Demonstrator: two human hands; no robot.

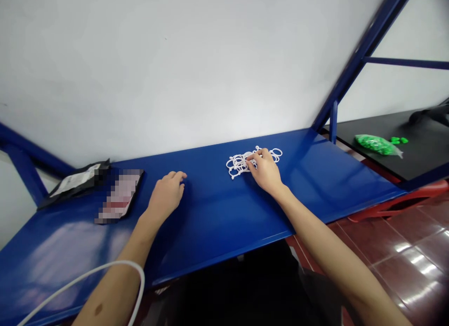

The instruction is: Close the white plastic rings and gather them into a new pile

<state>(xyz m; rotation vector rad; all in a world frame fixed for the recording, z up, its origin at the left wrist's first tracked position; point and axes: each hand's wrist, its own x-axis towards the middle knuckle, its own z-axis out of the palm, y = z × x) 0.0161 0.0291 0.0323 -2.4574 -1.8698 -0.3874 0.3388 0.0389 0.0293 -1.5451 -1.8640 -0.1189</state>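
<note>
A small pile of white plastic rings with little round knobs (pixel 239 163) lies toward the back of the blue table (pixel 217 213). My right hand (pixel 265 170) reaches over the pile, its thumb and fingers closed in a pinch around a white ring; the fingertips partly hide which one. Some rings stick out on both sides of this hand. My left hand (pixel 167 190) hovers low or rests on the table, left of the pile, with its fingers loosely bent and apart. It holds nothing that I can see.
At the left lie a phone-like slab (pixel 119 197), partly pixelated, and a black package (pixel 77 181) with a white label. A white cable (pixel 105 266) loops across my left forearm. Rightward, a black table (pixel 414 164) bears a bag of green pieces (pixel 377 144). Blue frame bars (pixel 354 68) rise between the tables.
</note>
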